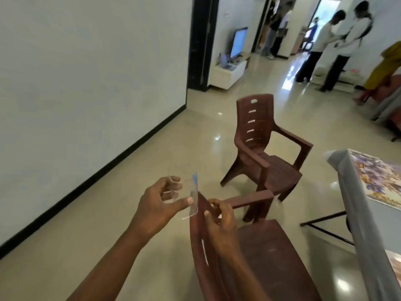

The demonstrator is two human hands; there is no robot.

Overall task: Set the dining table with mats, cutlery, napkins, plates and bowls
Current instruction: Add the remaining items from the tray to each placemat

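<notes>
Head view: left hand (160, 203) has thumb and fingers clamped on a clear see-through tumbler (186, 192), held up over the floor. Right hand (219, 216) has fingers curled on the top edge of the near brown chair (271, 246). Second brown chair (260, 148) stands beyond. Floral mat (377, 181) lies on the grey-covered table (347, 170) at right, well apart from both hands

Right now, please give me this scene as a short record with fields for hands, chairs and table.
left hand: holds a clear glass
right hand: grips the near chair at its backrest top
far chair: upright on the floor, beyond the near one
table: at right edge, grey cloth over it, floral mat on top
</notes>
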